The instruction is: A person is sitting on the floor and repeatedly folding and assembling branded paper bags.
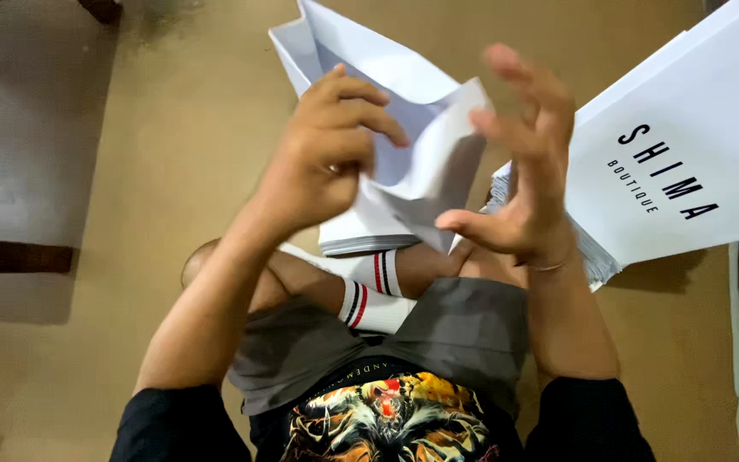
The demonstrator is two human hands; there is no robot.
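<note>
Opening a white paper bag (pixel 404 111) over crossed legs.
Left hand (pixel 322 158) fingers pinch its rim; right hand (pixel 528 162) fingers spread, empty; bag stack (pixel 686 154) just right.

I sit cross-legged on the tan floor (pixel 173 154) in grey shorts (pixel 464 329) and white socks with red and black stripes (pixel 369 304). A dark wooden bench (pixel 10 171) stands at the floor's left edge.

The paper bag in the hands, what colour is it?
Plain white; the paper bag shows clearly in the head view, gripped by the left hand.
</note>
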